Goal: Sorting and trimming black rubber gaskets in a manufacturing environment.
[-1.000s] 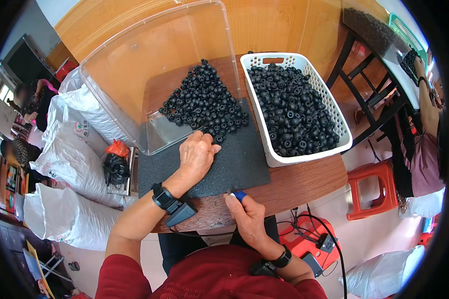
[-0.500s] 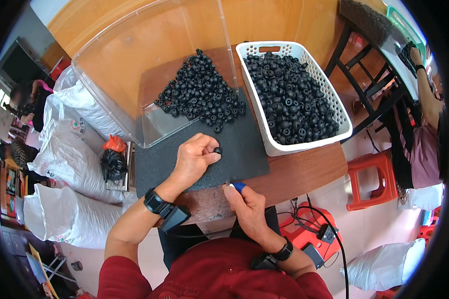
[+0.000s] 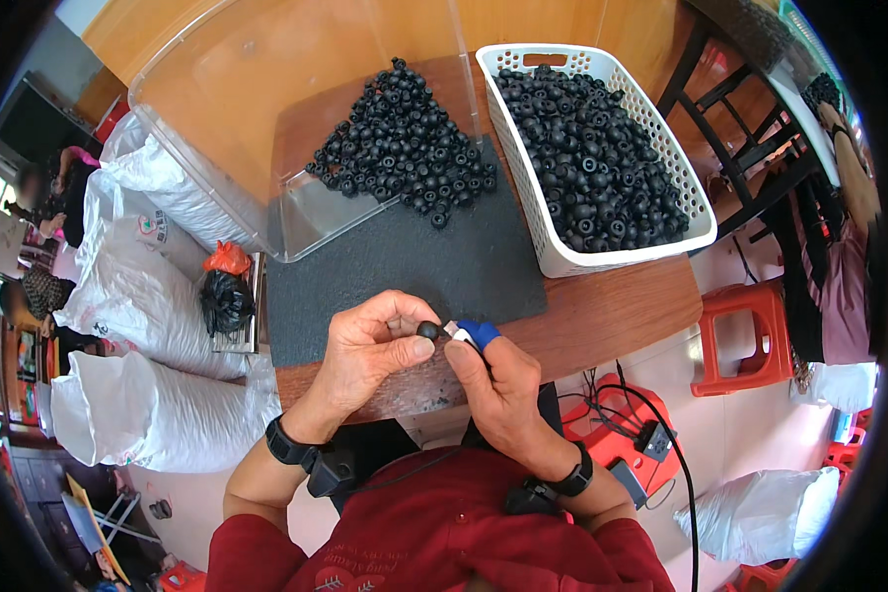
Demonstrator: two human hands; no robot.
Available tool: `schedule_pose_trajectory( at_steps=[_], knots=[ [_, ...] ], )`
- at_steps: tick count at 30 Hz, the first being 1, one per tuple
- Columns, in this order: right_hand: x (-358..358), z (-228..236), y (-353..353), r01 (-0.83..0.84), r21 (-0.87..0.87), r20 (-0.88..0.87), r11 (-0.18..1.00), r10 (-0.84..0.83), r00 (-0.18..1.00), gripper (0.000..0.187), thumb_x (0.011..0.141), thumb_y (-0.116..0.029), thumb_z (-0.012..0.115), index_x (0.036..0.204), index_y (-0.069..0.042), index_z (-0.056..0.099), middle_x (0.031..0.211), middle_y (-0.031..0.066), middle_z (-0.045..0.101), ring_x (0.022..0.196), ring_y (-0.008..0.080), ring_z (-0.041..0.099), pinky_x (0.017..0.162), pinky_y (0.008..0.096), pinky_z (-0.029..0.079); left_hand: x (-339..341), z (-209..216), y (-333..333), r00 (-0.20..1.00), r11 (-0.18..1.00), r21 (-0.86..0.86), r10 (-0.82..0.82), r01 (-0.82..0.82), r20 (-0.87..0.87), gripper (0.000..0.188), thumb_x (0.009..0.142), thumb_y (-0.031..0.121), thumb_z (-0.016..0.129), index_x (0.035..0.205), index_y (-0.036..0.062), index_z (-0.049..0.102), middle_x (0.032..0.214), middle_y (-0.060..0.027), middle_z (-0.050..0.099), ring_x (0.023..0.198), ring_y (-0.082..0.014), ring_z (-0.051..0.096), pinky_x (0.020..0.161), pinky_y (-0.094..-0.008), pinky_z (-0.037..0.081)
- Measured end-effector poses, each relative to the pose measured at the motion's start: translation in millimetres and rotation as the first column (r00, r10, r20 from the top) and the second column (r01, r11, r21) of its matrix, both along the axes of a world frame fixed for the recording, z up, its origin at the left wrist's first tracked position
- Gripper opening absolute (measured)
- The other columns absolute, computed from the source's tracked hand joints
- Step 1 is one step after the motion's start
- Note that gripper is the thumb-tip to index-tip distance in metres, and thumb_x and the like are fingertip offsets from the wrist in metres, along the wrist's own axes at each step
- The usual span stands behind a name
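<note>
From where I stand, the person's two hands meet low over the near edge of a brown wood-grain desk [image 3: 627, 301]. The left hand [image 3: 363, 357] pinches one small, round, shiny black piece [image 3: 428, 331] between thumb and forefinger, the other fingers curled behind. Right beside it is the right hand [image 3: 505, 390], its thumb and a finger in a blue covering [image 3: 479, 333] drawn together around something small with a greyish tip; I can't make out what that is, nor whether the tip touches the black piece. A bit of white covering [image 3: 463, 337] shows at the right thumb.

Beyond the hands, a dark grey, rough-surfaced flat mat [image 3: 395, 276] lies on the desk. A heap of similar black pieces [image 3: 405, 143], many with a hole showing, spreads from inside a tipped clear plastic box [image 3: 337, 233] onto the mat. To the right of the heap stands a white plastic basket with perforated walls [image 3: 617, 260], filled with more black pieces [image 3: 592, 163]. Bulging white woven sacks [image 3: 163, 414] crowd the floor at the left, and a red plastic stool [image 3: 745, 340] stands at the right.
</note>
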State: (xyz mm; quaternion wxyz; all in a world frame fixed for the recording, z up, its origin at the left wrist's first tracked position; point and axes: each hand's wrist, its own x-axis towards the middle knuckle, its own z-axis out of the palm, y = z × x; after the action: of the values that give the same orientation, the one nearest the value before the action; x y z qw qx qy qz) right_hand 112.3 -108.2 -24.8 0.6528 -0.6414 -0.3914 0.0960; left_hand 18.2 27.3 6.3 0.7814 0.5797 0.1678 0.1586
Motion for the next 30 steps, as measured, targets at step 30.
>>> schedule_pose_trajectory(
  at_steps=[30],
  knots=[
    [-3.3, -3.8, -3.1, -0.001, -0.003, 0.287, 1.000, 0.001, 0.958, 0.020, 0.084, -0.012, 0.067, 0.088, 0.003, 0.056, 0.069, 0.0132, 0.055, 0.054, 0.0272, 0.056, 0.047, 0.0361, 0.043, -9.6, -6.6, -1.4, 0.996, 0.997, -0.035, -0.067, 0.070, 0.060, 0.024, 0.079, 0.008, 0.072, 0.098, -0.0045, 0.066, 0.091, -0.0055, 0.060, 0.085, -0.0120, 0.057, 0.077, -0.0245, 0.046]
  ],
)
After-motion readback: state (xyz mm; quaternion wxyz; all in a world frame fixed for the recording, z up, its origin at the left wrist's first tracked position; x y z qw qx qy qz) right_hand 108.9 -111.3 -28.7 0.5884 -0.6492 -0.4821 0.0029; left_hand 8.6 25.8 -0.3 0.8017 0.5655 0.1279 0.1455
